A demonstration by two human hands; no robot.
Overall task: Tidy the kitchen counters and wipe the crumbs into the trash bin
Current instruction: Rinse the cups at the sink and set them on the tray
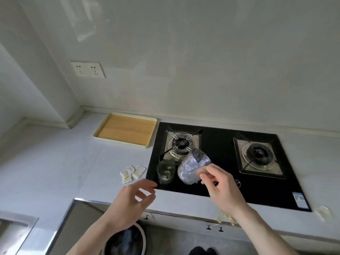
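- The right hand [219,183] pinches a clear glass tumbler [193,167] by its rim, holding it tilted above the front of the black gas hob [220,181], its base pointing toward 11 o'clock.
- The left hand [132,201] hovers over the counter edge with fingers loosely spread, holding nothing; its fingertips sit just at 7 o'clock of a greenish drinking glass [165,172].
- That green glass stands upright on the hob's front left corner, just beside the lifted tumbler.
- At 9 o'clock of the green glass, a few small white packets [132,173], possibly tea bags, lie on the pale countertop [64,162].
- At 11 o'clock, well apart from the hands, a cream-rimmed tray [126,130] with a wood-tone floor sits against the back wall.
- Pale crumbs [225,219] lie at the front counter edge, under the right forearm at 5 o'clock of the hob's centre.
- A round white-rimmed trash bin [127,240] stands on the floor below the left wrist, at 6 o'clock.
- A double wall socket [88,69] is mounted high at 10 o'clock.
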